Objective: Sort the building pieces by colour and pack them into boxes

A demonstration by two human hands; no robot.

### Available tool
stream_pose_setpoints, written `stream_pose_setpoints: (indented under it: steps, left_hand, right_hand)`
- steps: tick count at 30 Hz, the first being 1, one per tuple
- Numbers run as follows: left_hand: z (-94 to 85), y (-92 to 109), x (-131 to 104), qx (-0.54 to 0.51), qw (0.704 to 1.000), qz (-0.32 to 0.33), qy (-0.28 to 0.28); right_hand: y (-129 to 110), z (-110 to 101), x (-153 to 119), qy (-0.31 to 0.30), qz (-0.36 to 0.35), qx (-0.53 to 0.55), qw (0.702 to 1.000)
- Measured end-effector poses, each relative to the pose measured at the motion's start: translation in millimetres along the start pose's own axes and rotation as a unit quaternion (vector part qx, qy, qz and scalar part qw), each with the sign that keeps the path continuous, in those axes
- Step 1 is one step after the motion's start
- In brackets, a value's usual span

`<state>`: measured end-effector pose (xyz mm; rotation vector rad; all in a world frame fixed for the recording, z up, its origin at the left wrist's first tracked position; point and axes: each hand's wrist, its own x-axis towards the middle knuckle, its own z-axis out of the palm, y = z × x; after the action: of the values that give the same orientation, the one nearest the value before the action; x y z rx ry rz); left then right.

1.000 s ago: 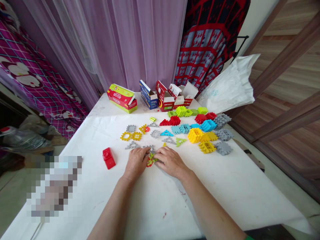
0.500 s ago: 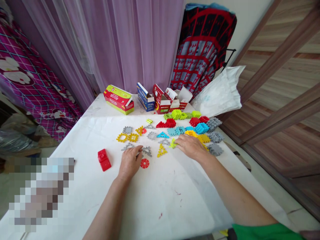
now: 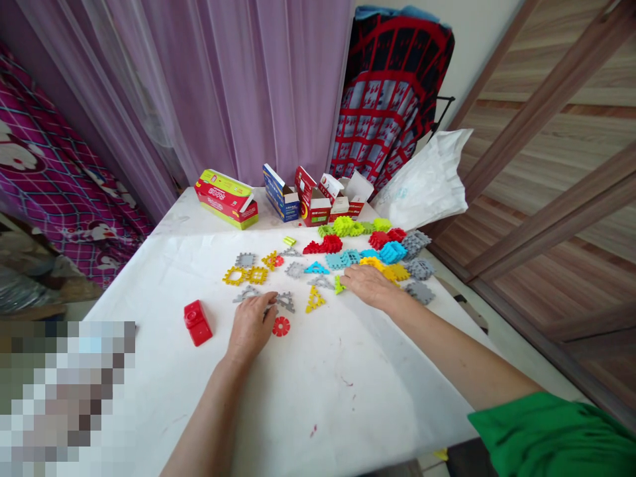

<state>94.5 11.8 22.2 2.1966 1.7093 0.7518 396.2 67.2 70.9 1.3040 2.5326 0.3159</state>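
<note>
My right hand reaches over the table with its fingertips closed on a lime-green triangular building piece. A yellow triangular piece and a grey triangular piece lie just left of it. My left hand rests on the cloth, holding nothing, its thumb apart from its loosely bent fingers. Grey triangular pieces are by its fingertips, one of them on the right, and a red notched disc lies beside the thumb. Farther back are yellow square pieces and a blue triangular piece.
Stacks of interlocking pieces in green, red, blue and grey stand at the right. Small boxes line the back beside a white bag. A red plastic object lies at the left.
The view has shifted slightly, so the table things appear farther left. My right fingertips remain at the lime-green piece, and my left hand stays beside the grey pieces.
</note>
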Motion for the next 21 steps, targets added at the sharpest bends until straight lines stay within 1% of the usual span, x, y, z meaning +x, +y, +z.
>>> stream_pose_setpoints:
  steps: [7,11,16,21]
  left_hand:
    - [-1.0,0,0,-0.002,1.0,-0.008,-0.004]
    - [-0.5,0,1,-0.004,1.0,-0.006,0.002]
    - [-0.7,0,0,-0.003,1.0,0.001,0.011]
    - [-1.5,0,0,-0.002,1.0,0.003,0.005]
  right_hand:
    - [-4,-3,4,-0.011,0.023,0.046,0.999]
    - [-7,-7,6,-0.024,0.022,0.036,0.999]
    - [-14,-7,4,-0.012,0.026,0.043,0.999]
    - [-14,-9,0,-0.012,0.035,0.047,0.998]
